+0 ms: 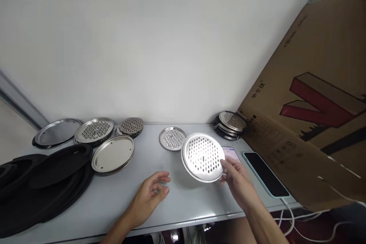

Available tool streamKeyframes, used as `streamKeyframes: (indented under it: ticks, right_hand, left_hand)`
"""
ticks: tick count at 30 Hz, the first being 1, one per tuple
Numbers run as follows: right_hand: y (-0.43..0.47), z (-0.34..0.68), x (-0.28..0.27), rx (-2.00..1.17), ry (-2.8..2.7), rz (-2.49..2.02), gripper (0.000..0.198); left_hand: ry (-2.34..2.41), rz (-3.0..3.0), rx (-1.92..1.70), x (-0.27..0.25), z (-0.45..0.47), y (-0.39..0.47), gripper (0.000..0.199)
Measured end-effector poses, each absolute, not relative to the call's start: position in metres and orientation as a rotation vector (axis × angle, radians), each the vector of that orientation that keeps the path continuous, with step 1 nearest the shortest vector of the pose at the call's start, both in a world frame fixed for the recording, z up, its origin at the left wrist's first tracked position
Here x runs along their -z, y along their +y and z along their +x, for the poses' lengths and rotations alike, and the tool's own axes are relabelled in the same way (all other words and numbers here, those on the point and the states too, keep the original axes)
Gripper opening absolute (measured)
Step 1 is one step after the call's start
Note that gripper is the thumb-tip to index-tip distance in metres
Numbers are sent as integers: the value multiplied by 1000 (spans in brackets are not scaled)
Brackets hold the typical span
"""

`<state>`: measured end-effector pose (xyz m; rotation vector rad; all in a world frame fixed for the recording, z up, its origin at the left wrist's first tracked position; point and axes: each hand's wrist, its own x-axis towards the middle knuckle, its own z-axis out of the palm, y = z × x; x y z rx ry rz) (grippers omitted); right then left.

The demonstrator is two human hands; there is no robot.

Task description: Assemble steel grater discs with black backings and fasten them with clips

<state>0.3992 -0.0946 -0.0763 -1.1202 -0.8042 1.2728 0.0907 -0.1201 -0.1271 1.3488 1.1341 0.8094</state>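
My right hand (234,177) pinches the right rim of a round metal grater disc (202,156), which it holds tilted above the table. The disc is bright silver with rows of slots. To the left of it, my left hand (151,192) hovers over the table with fingers apart and nothing in them. Behind the held disc lies a smaller perforated metal disc (172,138), flat on the table. A stack of plain round metal plates (113,153) sits beyond my left hand.
Black round plates (51,187) cover the left side. Along the wall stand a shiny round tray (58,132), grater discs (95,130), smaller dark grater discs (131,126) and a stack of discs (233,121). A phone (265,174) with cables lies beside a cardboard box (311,122) on the right.
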Motion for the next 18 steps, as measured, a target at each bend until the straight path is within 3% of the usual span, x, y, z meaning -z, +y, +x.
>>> streamKeyframes:
  ticks: [6,11,14,16,18]
  right_hand:
    - [-120,354,112,-1381,-676,-1134,32]
    - [-139,333,124,-1452,-671,-1152,47]
    - [-144,327,123,-1445,-659,-1109,41]
    - [-144,326,123,-1484,-660,-1062,37]
    - [-143,327,124,-1489,-660,-1060,39]
  left_hand:
    - [1531,1917,-884,99,56,-130,37]
    - [2040,2213,-971,49,-30,-131,36]
    - [2487,2112,-582,20,-102,-115,47]
    - [2501,2037,-352,12,-147,-96,54]
    - [2384,1950,-362,14,-181,-76,60]
